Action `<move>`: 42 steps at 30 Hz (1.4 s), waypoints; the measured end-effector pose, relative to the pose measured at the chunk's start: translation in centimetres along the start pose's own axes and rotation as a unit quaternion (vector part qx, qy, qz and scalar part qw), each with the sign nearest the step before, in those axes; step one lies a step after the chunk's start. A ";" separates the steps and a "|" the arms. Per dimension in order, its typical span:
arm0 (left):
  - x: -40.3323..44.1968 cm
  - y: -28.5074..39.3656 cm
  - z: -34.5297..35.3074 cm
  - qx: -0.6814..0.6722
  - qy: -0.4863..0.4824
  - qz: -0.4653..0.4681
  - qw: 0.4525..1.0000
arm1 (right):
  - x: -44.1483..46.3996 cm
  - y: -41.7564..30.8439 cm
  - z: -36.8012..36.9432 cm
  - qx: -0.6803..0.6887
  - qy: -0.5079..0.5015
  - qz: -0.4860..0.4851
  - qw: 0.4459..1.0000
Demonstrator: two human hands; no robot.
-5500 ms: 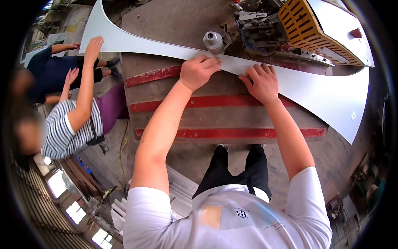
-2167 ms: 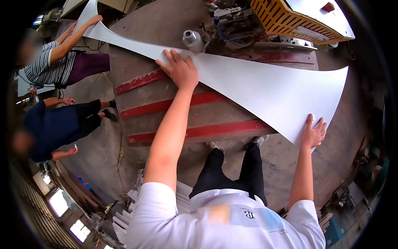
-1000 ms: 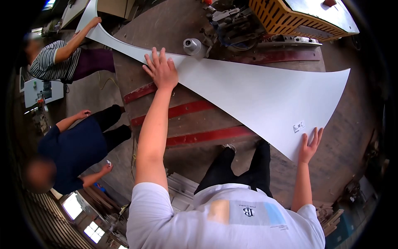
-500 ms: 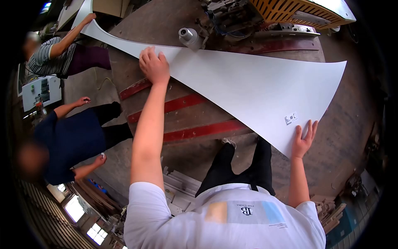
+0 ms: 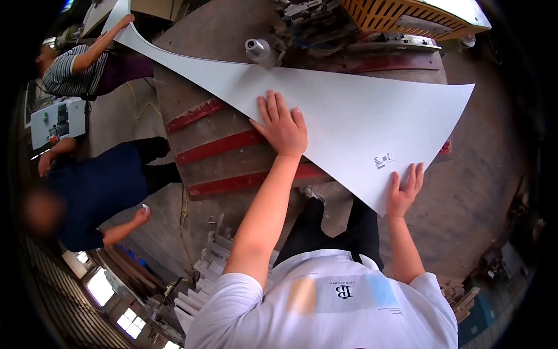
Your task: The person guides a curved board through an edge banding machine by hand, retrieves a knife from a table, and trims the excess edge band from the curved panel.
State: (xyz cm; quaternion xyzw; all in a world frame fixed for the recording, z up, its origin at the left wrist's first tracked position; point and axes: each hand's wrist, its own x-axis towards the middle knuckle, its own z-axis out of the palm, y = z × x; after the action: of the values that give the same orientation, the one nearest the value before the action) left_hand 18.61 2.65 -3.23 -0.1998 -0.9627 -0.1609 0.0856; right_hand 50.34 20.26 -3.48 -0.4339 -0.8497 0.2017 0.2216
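Note:
A large white curved panel [image 5: 360,110] lies across the brown table, narrow at the upper left and wide at the right. My left hand [image 5: 283,127] rests on the panel near its middle, palm down with fingers spread. At the wide end, my right hand [image 5: 404,191] is on the panel's lower right edge, fingers extended and apart. A printed label [image 5: 383,160] is on the panel just left of that hand. Behind the panel's upper edge stands a grey metal cylinder [image 5: 259,51]. A co-worker's hand [image 5: 126,21] touches the panel's narrow end.
Red strips [image 5: 226,145] run across the brown table [image 5: 197,29]. Metal machinery and a yellow slotted guard [image 5: 407,18] are at the top. Another person in dark blue [image 5: 104,189] stands at the left. Stacked pale strips [image 5: 203,273] lie below the table.
The panel has shifted left, and more of its wide part is over the table. My left hand has moved right along it. My right hand has moved slightly left with its edge.

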 end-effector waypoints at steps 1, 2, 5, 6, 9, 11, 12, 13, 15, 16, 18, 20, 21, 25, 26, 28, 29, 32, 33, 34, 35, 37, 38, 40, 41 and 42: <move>0.3 -0.1 0.0 -0.001 0.004 0.002 1.000 | 0.4 0.0 -0.4 -0.019 0.000 -0.041 0.999; 0.3 0.1 -0.2 0.001 0.008 0.003 1.000 | 1.6 0.8 -1.2 -0.064 -0.008 -0.065 0.996; 0.5 -0.9 -0.4 0.002 0.010 0.005 1.000 | 5.7 1.6 -3.0 -0.186 0.002 -0.132 0.974; 0.7 -1.1 -0.5 0.001 0.010 0.007 1.000 | 7.5 1.6 -3.2 -0.170 -0.007 -0.170 0.971; 1.2 -0.7 -1.4 0.002 0.011 0.007 1.000 | 12.9 2.0 -3.8 -0.113 -0.088 -0.269 0.952; 1.7 -1.2 -1.6 0.003 0.013 0.007 1.000 | 14.0 1.4 -3.6 -0.080 -0.142 -0.303 0.939; 1.9 -1.1 -1.8 0.002 0.012 0.006 1.000 | 14.6 1.1 -3.7 -0.065 -0.170 -0.318 0.930; 2.2 -0.9 -2.0 -0.001 0.011 0.006 1.000 | 14.7 1.0 -3.8 -0.084 -0.179 -0.325 0.925; 2.4 -0.9 -2.7 -0.005 0.009 0.005 1.000 | 14.9 0.6 -4.2 -0.077 -0.191 -0.327 0.922; 2.7 -0.1 -3.1 -0.002 0.009 0.004 1.000 | 15.7 0.7 -4.8 -0.072 -0.194 -0.328 0.922; 3.0 0.0 -3.6 0.002 0.008 0.003 1.000 | 16.2 0.4 -4.9 -0.068 -0.222 -0.341 0.911; 3.5 0.4 -4.0 0.003 0.003 -0.001 1.000 | 16.9 0.1 -5.2 -0.058 -0.250 -0.345 0.903; 3.7 0.6 -4.3 0.004 0.001 -0.002 1.000 | 17.2 -0.1 -5.5 -0.058 -0.255 -0.354 0.898; 4.2 0.6 -4.8 0.006 0.005 -0.002 1.000 | 17.2 -0.6 -5.5 -0.047 -0.242 -0.357 0.901; 4.4 0.5 -4.9 0.004 0.004 -0.002 1.000 | 17.2 -0.8 -5.7 -0.046 -0.242 -0.356 0.901; 4.6 0.2 -4.9 0.005 0.002 0.001 1.000 | 16.9 -1.2 -5.5 -0.040 -0.236 -0.352 0.905; 4.5 0.1 -4.9 0.006 0.000 0.001 1.000 | 16.7 -1.2 -5.4 -0.035 -0.232 -0.353 0.906; 4.9 0.6 -4.7 0.021 -0.006 0.007 1.000 | 17.1 -1.1 -5.8 -0.032 -0.221 -0.351 0.910; 5.0 0.4 -4.6 0.029 -0.010 0.008 0.999 | 17.2 -1.4 -5.6 -0.034 -0.223 -0.347 0.910; 4.8 0.4 -4.5 0.024 -0.007 0.009 1.000 | 17.0 -1.4 -5.6 -0.035 -0.225 -0.346 0.910; 4.8 0.3 -4.4 0.019 -0.004 0.011 1.000 | 16.7 -1.3 -5.6 -0.036 -0.226 -0.345 0.910; 5.2 0.3 -4.1 0.020 0.003 0.017 1.000 | 16.8 -1.2 -5.6 -0.038 -0.221 -0.344 0.912; 5.2 0.1 -4.0 0.024 0.005 0.020 0.999 | 16.7 -1.2 -5.3 -0.040 -0.222 -0.343 0.912; 5.0 -0.2 -3.7 0.021 0.007 0.022 1.000 | 16.0 -1.2 -5.3 -0.047 -0.230 -0.339 0.911; 5.0 -0.4 -3.5 0.013 0.009 0.021 1.000 | 15.8 -1.2 -5.2 -0.051 -0.232 -0.339 0.910; 5.0 -0.8 -3.2 0.006 0.012 0.019 1.000 | 15.5 -1.2 -5.0 -0.055 -0.233 -0.339 0.910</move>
State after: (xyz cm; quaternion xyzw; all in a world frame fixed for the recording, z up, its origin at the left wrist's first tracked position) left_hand 14.11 2.62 0.69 -0.2157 -0.9586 -0.1557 0.1016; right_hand 44.17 33.15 4.39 -0.0722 -0.9828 0.1630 0.0484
